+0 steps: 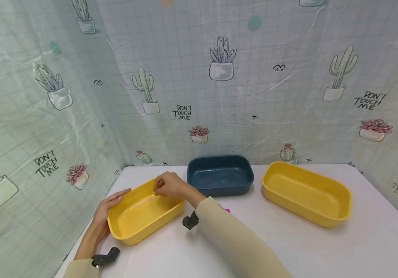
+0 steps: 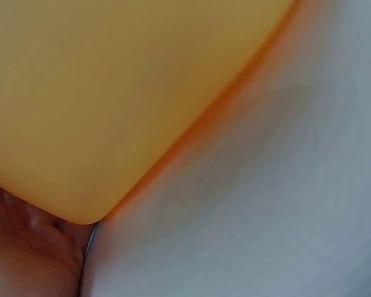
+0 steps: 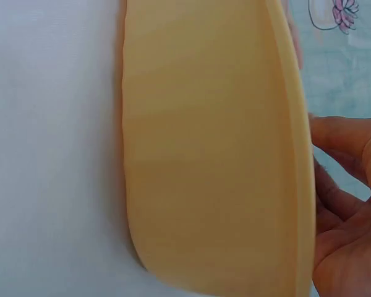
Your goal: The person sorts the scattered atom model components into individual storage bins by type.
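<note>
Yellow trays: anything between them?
Head view: between the left tray and right tray sit the blue tray, farther back, and the right sleeve, with something pink showing beside it.

Screened booth; cactus-print sheets on three sides; white table.

The cactus-print sheeting reads "DON'T TOUCH ME" in three places.
</note>
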A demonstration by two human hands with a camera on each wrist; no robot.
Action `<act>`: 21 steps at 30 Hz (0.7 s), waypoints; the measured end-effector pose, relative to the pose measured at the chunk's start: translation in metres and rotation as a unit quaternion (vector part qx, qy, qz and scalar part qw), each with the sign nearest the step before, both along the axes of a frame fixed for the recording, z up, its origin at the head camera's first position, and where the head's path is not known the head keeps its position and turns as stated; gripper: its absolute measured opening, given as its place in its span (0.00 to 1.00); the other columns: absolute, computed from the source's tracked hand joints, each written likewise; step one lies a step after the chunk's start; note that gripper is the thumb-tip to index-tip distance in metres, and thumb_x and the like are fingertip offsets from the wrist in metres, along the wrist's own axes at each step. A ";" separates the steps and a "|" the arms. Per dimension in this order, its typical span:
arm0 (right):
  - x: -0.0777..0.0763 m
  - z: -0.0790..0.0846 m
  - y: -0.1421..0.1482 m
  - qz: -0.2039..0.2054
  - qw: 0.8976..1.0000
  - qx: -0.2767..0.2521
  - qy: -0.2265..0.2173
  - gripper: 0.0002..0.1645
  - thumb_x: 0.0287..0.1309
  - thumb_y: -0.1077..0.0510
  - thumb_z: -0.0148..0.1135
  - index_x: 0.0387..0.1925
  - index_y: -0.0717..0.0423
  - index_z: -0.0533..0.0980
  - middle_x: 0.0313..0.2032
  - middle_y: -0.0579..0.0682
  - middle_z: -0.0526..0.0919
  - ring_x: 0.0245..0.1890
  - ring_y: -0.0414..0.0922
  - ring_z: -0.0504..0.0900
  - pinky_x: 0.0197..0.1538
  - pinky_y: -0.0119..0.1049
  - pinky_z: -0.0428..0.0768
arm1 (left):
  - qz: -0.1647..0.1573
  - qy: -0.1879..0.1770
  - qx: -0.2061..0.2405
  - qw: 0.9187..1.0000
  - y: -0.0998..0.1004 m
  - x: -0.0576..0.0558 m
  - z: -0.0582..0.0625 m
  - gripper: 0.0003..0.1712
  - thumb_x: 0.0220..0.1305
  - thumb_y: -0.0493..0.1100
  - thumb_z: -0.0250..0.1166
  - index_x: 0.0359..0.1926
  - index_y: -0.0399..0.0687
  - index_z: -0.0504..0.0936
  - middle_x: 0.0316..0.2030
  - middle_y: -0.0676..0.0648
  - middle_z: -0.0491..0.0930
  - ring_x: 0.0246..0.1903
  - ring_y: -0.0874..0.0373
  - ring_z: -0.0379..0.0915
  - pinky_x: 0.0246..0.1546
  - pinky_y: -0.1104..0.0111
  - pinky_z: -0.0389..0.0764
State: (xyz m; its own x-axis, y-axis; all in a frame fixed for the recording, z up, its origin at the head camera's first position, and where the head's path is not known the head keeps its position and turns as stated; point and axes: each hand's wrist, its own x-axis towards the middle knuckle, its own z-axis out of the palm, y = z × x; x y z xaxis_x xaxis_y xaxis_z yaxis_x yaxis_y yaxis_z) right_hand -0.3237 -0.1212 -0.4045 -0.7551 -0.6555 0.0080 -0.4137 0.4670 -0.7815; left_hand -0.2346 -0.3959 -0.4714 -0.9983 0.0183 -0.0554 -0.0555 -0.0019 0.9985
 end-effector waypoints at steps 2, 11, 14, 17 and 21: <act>0.002 0.002 0.007 0.008 1.000 -0.007 0.011 0.01 0.64 0.60 0.70 0.37 0.53 0.85 0.35 0.45 0.87 0.29 0.39 0.80 0.35 0.26 0.84 | -0.007 0.003 0.005 1.000 0.000 0.000 0.000 0.28 0.83 0.50 0.47 0.76 0.47 0.67 0.60 0.69 0.79 0.59 0.72 0.78 0.58 0.76 0.80; 0.015 0.023 0.049 0.027 0.998 -0.032 0.055 0.03 0.65 0.57 0.70 0.39 0.51 0.85 0.33 0.42 0.87 0.33 0.37 0.80 0.38 0.25 0.82 | -0.014 0.002 0.015 1.000 0.000 -0.002 0.000 0.28 0.82 0.49 0.48 0.76 0.46 0.67 0.60 0.68 0.80 0.59 0.73 0.79 0.58 0.75 0.81; 0.022 0.027 0.063 0.037 0.996 -0.040 0.071 0.03 0.64 0.58 0.70 0.39 0.52 0.85 0.33 0.42 0.87 0.34 0.36 0.81 0.41 0.24 0.82 | -0.011 0.002 0.017 1.000 0.002 -0.001 0.000 0.28 0.82 0.49 0.48 0.76 0.46 0.67 0.60 0.68 0.79 0.59 0.73 0.79 0.58 0.75 0.81; 0.030 0.028 0.075 0.043 0.995 -0.035 0.083 0.03 0.64 0.58 0.71 0.38 0.52 0.85 0.33 0.42 0.87 0.34 0.36 0.81 0.42 0.23 0.83 | -0.012 0.004 0.016 1.000 0.002 0.000 0.000 0.28 0.82 0.49 0.48 0.76 0.46 0.67 0.60 0.69 0.79 0.59 0.73 0.78 0.58 0.76 0.81; 0.039 0.026 0.090 0.038 0.995 -0.020 0.094 0.04 0.64 0.58 0.71 0.39 0.53 0.85 0.34 0.43 0.87 0.34 0.34 0.80 0.43 0.22 0.83 | -0.016 0.008 0.013 1.000 0.002 0.000 0.000 0.28 0.83 0.50 0.47 0.76 0.46 0.67 0.60 0.69 0.79 0.58 0.74 0.79 0.57 0.76 0.81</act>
State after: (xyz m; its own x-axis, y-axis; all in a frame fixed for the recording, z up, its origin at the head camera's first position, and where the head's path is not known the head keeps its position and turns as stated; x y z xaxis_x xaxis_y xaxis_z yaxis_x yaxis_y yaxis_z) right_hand -0.2850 -0.0310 -0.3782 -0.6859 -0.7070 0.1725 -0.5875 0.3981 -0.7046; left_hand -0.2345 -0.3940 -0.4718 -0.9979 0.0515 -0.0381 -0.0396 -0.0271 0.9988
